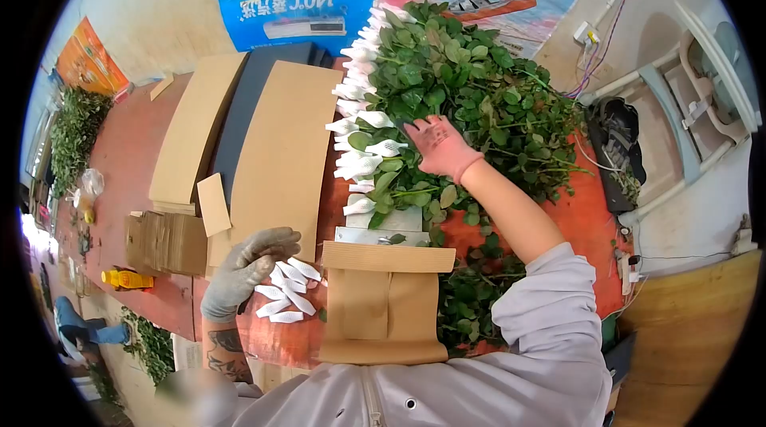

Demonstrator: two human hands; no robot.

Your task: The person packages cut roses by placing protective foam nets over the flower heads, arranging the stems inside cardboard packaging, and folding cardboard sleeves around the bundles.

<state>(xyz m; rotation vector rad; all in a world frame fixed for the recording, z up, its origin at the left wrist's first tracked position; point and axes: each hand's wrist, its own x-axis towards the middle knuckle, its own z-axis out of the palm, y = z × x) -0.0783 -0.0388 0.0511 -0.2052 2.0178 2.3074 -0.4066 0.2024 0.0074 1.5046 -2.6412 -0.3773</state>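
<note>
My right hand [437, 145], in a pink glove, rests against the leafy stems [479, 100] near the white-netted flower heads [357, 165]; its fingers are partly spread, and I see nothing clearly held. My left hand [251, 263], in a grey glove, is raised over the table beside loose white net sleeves [289, 290]. Its fingers are held together, and whatever may be between them is hidden. In front of my body lies a brown cardboard wrap [383, 311] with a folded upper edge. Just beyond it is a metal plate [381, 235].
Large cardboard sheets [279, 132] and a stack of small cardboard pieces [166, 243] lie left on the red table [171, 303]. A yellow bottle [128, 278] is farther left. A folded chair [678, 108] leans at the right wall. Another person's legs [88, 330] show far left.
</note>
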